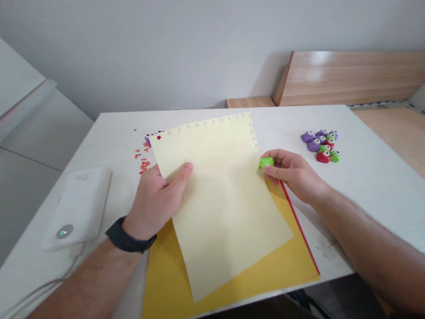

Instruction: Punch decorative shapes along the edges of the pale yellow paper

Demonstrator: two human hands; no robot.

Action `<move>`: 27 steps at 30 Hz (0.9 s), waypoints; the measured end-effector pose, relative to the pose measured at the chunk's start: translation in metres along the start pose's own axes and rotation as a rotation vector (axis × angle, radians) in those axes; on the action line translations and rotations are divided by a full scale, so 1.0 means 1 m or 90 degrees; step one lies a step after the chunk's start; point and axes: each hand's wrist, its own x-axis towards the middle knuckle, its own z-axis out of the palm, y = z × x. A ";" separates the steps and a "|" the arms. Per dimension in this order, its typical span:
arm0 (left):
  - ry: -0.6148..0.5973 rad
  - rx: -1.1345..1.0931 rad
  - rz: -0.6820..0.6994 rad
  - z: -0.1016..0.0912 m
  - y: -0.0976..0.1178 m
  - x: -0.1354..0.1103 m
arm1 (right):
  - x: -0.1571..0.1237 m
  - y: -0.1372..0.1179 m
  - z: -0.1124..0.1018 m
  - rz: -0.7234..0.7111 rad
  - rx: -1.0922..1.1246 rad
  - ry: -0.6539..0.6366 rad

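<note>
My left hand [161, 196] grips the left edge of a pale yellow sheet [220, 199], thumb on top. The sheet has small punched holes along its top and upper right edges. It lies tilted over a darker yellow sheet [167, 298] with a red sheet's edge [301, 231] showing at the right. My right hand [294, 173] pinches a small green paper punch [266, 162] at the pale sheet's right edge.
A cluster of purple, green and red mini punches [323, 144] sits right of the sheets. Red and purple punched bits [143, 157] lie scattered at the upper left. A white device [77, 205] with a cable rests at the left. Wooden boards [352, 74] stand behind the white table [384, 181].
</note>
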 end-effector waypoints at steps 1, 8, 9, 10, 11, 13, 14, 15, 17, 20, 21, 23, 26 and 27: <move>0.003 0.004 0.000 0.000 0.000 0.000 | 0.001 0.000 -0.001 -0.002 0.004 0.007; 0.007 0.004 0.001 -0.001 0.001 0.000 | 0.001 -0.006 -0.004 0.012 0.031 0.047; 0.009 0.004 -0.002 -0.001 0.001 0.000 | 0.001 -0.007 -0.003 0.013 0.031 0.045; 0.011 0.004 -0.005 -0.001 0.001 0.000 | 0.000 -0.007 -0.003 0.014 0.032 0.041; 0.014 0.002 -0.008 -0.001 0.001 0.000 | 0.000 -0.008 -0.002 0.015 0.031 0.037; 0.019 -0.002 -0.015 -0.002 0.001 0.001 | -0.001 -0.008 -0.002 0.016 0.031 0.030; 0.021 -0.005 -0.019 -0.002 0.001 0.001 | -0.002 -0.008 -0.002 0.018 0.032 0.026; 0.023 -0.007 -0.022 -0.002 0.001 0.001 | -0.002 -0.008 -0.002 0.020 0.033 0.025; 0.027 -0.010 -0.026 -0.002 0.001 0.001 | -0.002 -0.009 -0.002 0.025 0.036 0.024; 0.032 -0.012 -0.027 -0.002 0.002 0.000 | -0.003 -0.010 -0.002 0.030 0.036 0.019; 0.033 -0.012 -0.028 -0.002 0.002 0.000 | -0.003 -0.011 -0.001 0.030 0.035 0.019; 0.033 -0.011 -0.031 -0.003 0.002 0.000 | -0.003 -0.012 -0.001 0.032 0.032 0.021; 0.037 -0.014 -0.030 -0.003 0.002 0.000 | -0.003 -0.012 0.000 0.035 0.021 0.021; 0.039 -0.016 -0.028 -0.003 0.002 0.000 | -0.003 -0.012 0.000 0.036 0.014 0.017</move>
